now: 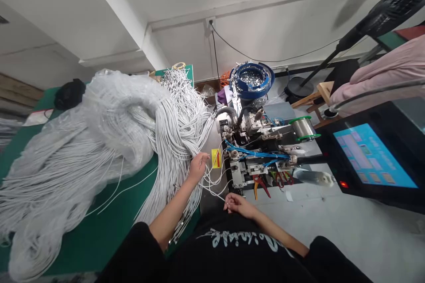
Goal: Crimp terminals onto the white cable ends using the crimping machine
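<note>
My left hand (198,164) is closed in a pinch at the right edge of a large heap of white cables (171,128), with a thin white cable at its fingertips. Lower down, close to my body, my right hand (236,204) has its fingers curled together on the end of a white cable (217,194). Several loose cables loop between the two hands and the front of a machine (237,170). A yellow label (216,158) is on the surface beside my left hand. Exact cable tips within the fingers are too small to make out.
A blue feeder bowl (252,80) of small metal parts stands behind the machine. Right of it are a wire spool (303,128) and a lit touchscreen (375,154). Red-handled pliers (261,185) lie at the machine's front. Plastic-wrapped cables (109,110) cover the green table (139,190).
</note>
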{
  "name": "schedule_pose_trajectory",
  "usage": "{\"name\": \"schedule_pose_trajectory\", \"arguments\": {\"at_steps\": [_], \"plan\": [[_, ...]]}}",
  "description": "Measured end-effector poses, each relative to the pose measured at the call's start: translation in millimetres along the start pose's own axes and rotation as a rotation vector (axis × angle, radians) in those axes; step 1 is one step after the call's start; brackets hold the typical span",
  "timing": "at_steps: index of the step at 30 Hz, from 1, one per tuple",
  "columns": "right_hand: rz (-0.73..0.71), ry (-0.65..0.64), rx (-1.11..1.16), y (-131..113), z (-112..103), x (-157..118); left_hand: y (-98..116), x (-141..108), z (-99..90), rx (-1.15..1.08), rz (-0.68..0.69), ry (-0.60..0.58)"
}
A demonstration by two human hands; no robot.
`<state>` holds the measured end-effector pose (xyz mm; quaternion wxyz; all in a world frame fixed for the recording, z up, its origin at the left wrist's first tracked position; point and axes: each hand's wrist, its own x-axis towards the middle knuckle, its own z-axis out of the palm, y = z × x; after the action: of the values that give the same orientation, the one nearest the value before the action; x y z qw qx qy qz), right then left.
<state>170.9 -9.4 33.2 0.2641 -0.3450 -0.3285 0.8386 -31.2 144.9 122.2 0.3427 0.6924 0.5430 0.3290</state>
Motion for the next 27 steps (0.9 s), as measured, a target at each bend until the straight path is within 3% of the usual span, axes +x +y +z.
{"name": "schedule_pose_trajectory", "arguments": {"at_steps": [5, 9, 17, 23, 27], "plan": [[0.024, 0.111, 0.005, 0, 10, -5, -12, -60, 6.9, 0.181, 0.258, -0.405], [0.040, 0.216, -0.019, -3, 16, -12, -25, -74, 20.4, 0.312, 0.384, -0.589], [0.049, 0.356, -0.168, 1, 20, -21, -27, -90, 48.8, 0.333, 0.391, -0.714], [-0.010, 0.489, -0.158, 5, 13, -22, -22, -110, 50.4, 0.309, 0.383, -0.778], [-0.029, 0.481, -0.142, 2, 10, -24, -13, -115, 48.8, 0.286, 0.392, -0.851]]}}
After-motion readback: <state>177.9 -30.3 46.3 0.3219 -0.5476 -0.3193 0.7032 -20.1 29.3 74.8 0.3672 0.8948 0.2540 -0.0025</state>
